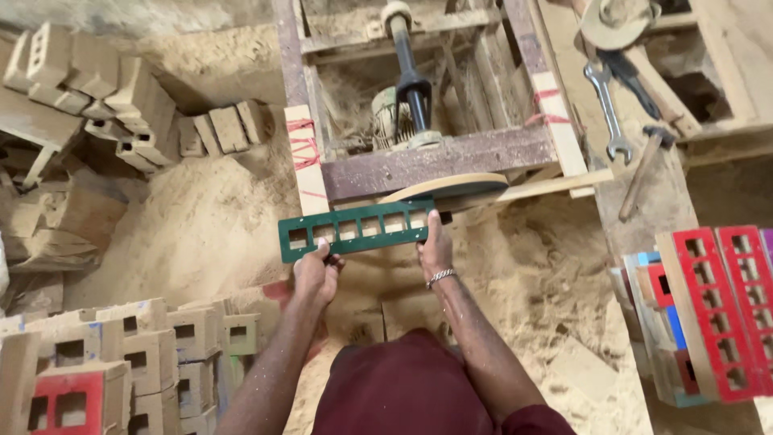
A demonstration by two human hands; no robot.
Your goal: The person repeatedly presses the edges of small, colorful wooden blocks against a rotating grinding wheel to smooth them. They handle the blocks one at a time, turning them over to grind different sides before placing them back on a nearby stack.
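At frame centre, the left hand (pixel 316 274) and right hand (pixel 436 248) each have their grip clamped on a long green wooden strip with square holes (pixel 354 229), held against a round sanding disc (pixel 445 188) above sawdust-covered floor (pixel 201 217).

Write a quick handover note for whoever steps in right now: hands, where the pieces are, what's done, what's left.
Left hand grips the lower left edge of the green slotted panel.
Right hand holds its right end against the sanding disc.
Red panels stand stacked at right; bare wooden blocks sit at lower left.
Wrench and hammer lie on the bench.
Done: cannot tell how far the edge is sanded.
Left: judging by the hold, finishing that end.
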